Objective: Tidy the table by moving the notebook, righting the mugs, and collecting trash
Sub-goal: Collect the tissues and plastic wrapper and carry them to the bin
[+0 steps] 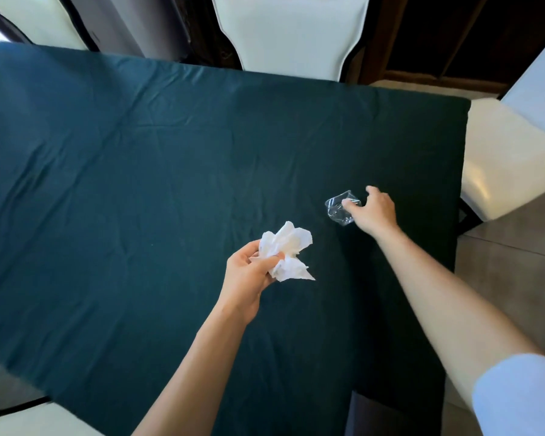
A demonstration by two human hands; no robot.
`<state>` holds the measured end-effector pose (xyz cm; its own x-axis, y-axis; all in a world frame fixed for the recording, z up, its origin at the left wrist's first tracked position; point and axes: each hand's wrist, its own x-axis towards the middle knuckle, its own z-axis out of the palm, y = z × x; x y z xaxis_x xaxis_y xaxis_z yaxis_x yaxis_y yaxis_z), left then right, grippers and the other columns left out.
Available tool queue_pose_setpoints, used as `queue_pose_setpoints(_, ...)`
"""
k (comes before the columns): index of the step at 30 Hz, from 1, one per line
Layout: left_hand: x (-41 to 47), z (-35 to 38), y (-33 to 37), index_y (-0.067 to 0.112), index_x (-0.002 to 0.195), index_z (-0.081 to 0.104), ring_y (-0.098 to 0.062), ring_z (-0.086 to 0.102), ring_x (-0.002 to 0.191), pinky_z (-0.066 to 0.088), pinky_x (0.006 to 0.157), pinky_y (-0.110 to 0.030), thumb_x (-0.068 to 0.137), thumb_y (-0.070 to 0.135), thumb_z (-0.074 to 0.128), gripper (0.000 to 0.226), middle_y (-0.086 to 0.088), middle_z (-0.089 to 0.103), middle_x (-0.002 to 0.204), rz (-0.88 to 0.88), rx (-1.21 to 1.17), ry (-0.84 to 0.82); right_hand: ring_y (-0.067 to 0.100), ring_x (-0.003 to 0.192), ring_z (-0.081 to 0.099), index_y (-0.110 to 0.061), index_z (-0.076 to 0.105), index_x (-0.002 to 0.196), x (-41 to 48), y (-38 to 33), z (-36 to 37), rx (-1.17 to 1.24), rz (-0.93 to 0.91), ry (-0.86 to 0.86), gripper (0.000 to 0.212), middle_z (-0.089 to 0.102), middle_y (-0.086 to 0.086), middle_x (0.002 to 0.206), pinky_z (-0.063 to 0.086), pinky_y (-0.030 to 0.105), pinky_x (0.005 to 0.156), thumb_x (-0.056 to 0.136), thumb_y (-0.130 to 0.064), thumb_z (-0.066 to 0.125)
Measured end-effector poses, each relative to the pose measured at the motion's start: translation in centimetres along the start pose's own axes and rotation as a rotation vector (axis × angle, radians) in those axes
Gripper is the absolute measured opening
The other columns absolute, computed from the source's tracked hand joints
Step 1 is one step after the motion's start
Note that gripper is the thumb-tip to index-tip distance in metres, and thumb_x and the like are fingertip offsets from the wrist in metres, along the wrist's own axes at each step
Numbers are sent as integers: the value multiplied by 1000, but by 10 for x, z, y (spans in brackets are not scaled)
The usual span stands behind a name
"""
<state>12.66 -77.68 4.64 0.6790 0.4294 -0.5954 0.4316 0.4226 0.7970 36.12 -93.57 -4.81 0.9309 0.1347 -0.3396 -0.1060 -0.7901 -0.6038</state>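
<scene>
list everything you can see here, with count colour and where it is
tablecloth: one, dark teal, covering the whole table
crumpled tissue: one, white, held in the left hand above the cloth
crumpled plastic wrapper: one, clear, on the cloth near the right edge, at the right hand's fingertips
chairs: four partly visible, cream, far side, far left, right side and near-left corner
floor: grey tiles, right of the table
left hand: closed on the tissue
right hand: open, reaching onto the wrapper, light blue sleeve at the lower right

Two hands, one crumpled tissue (286, 250), one plastic wrapper (339, 207), four chairs
</scene>
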Motion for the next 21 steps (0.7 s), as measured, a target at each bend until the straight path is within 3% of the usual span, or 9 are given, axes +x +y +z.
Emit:
queue_pose_setpoints(3,-2,-10,1,6,117,73,-19,76,81,62,73,-26,91,-4,67,28,-13,79,104,-17,-28,19,36,113,68,-3,73,107,1,0,2,49,29,-42,37,79,17,106,56,43,96,85,-33,74)
queue_pose_setpoints(5,-4,-18,2,7,116,74,-21,77,83,62,72,-26,90,-3,69,28,-16,79,110,-13,-39,45,30,104,73,-10,70,93,-4,1,6,109,34,-4,21,81,10,93,59,42,93,81,-26,79)
queue_pose_setpoints(8,-9,-31,5,10,113,74,-21,77,82,62,70,-27,88,-3,72,29,-13,80,105,1,-57,139,24,101,75,-14,73,104,-20,-2,11,253,59,10,32,78,3,89,59,39,96,78,-23,88)
queue_pose_setpoints(12,-19,-48,11,8,110,74,-22,77,79,62,64,-26,86,-3,74,27,-16,78,103,33,-63,233,20,86,75,-12,74,105,-53,-29,13,572,69,18,33,79,4,91,63,39,90,77,-21,90)
queue_pose_setpoints(16,-33,-63,24,4,107,74,-26,76,83,62,63,-25,84,-3,74,24,-24,77,111,82,-60,263,9,66,68,-9,71,100,-126,-85,9,918,-43,-191,20,78,4,86,58,28,72,85,-11,84)
queue_pose_setpoints(19,-49,-77,37,4,103,75,-27,76,85,63,66,-28,84,-3,74,20,-28,76,110,144,-74,236,8,62,65,-8,69,100,-189,-124,15,1054,-123,-393,11,76,-4,72,56,25,70,91,-7,76)
queue_pose_setpoints(21,-65,-92,46,3,103,75,-26,75,81,63,67,-28,85,-3,73,18,-27,77,103,180,-100,206,13,67,66,-5,68,103,-228,-146,24,1093,-166,-497,11,76,1,77,57,29,71,93,-6,73)
